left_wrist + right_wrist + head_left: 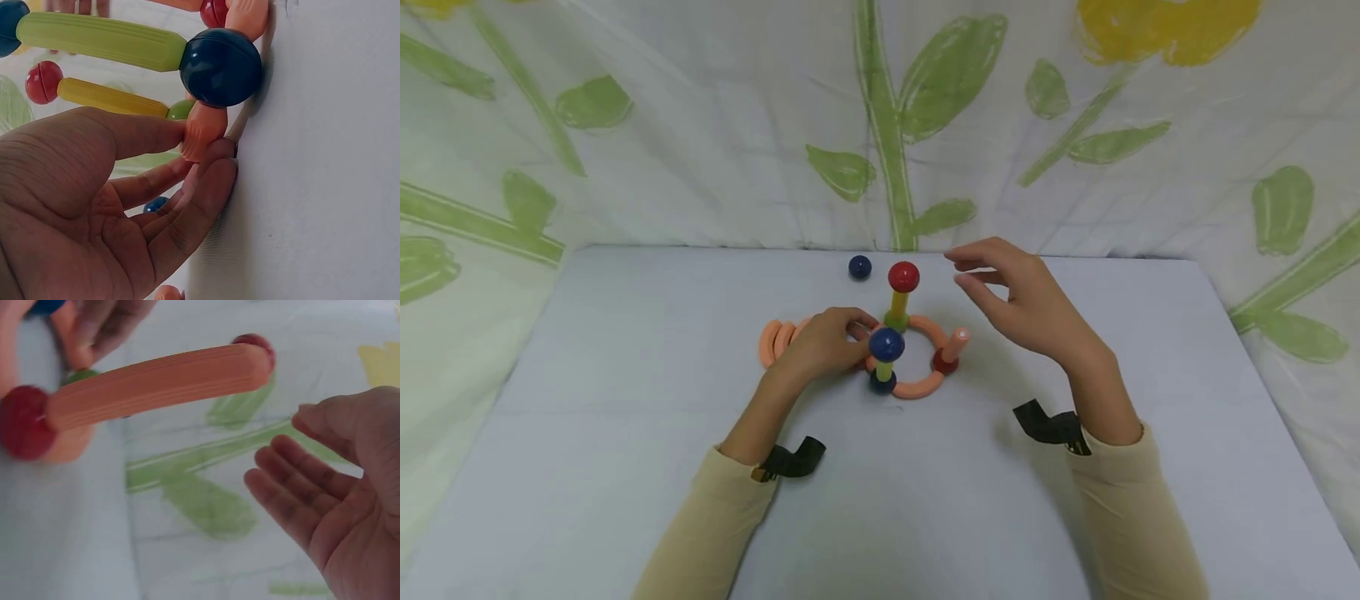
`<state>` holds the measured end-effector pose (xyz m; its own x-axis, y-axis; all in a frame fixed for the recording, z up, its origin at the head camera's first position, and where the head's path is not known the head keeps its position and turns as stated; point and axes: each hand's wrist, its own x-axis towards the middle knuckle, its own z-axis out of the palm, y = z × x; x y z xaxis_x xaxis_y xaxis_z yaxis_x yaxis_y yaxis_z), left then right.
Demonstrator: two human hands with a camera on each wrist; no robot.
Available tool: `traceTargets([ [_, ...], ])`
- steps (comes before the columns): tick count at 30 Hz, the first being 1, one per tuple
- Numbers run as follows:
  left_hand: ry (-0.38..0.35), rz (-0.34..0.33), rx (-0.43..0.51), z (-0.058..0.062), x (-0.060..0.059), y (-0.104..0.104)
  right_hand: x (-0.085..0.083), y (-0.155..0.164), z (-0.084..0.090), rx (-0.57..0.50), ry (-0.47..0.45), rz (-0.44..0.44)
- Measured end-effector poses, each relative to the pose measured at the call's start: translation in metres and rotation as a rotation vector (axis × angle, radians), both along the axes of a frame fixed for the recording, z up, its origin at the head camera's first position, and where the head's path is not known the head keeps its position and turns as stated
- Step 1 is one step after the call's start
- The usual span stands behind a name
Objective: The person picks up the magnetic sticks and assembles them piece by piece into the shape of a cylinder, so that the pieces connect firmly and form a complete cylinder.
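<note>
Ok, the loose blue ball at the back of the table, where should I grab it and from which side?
Probably pinch the loose blue ball across its widest middle, coming straight down from above. It is round, sits alone on the table behind the ring structure, and nothing touches it. The right hand hovers open and holds nothing, so it could reach there.

Your orange ring (917,388) of curved segments lies flat on the table. Three sticks rise from its ball joints: yellow-green under a blue ball (887,344), yellow under a red ball (903,277), and a bare orange stick (957,343).
</note>
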<state>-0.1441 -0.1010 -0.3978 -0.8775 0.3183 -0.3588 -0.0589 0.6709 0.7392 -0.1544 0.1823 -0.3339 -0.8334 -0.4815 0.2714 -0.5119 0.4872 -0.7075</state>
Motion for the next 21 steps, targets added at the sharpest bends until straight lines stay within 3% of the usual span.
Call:
traceTargets([
  [8,-0.013,-0.002,0.017,0.0,0.0,0.0,0.027,0.016,-0.035,0.007,-0.06,-0.036],
  [14,0.011,-0.006,-0.032,0.0,0.001,0.0,0.045,0.017,-0.06,0.009,-0.127,-0.02],
  [21,0.064,-0.012,-0.087,0.005,0.002,0.0,0.05,0.01,-0.07,-0.003,-0.153,0.038],
])
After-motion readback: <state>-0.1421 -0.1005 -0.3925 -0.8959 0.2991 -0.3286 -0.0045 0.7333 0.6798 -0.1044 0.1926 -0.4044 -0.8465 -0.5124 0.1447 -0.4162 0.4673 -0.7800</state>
